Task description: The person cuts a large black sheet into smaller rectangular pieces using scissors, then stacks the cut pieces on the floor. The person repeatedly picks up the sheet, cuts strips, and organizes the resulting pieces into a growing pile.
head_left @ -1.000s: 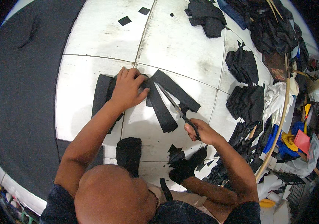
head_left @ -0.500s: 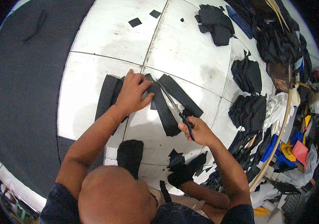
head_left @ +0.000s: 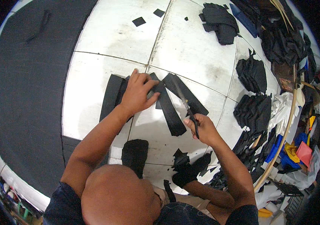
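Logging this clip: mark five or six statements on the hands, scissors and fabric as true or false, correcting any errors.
1. The right hand holds scissors. True.
2. The left hand lies on black fabric strips. True.
3. The left hand is to the right of the scissors. False: it is to their left.
4. Every strip is under the left hand. False: one lies to its right, clear of it.
5. Two small dark squares lie on the tiled floor. True.
6. Those squares are nearer the person than the scissors. False: they are farther.
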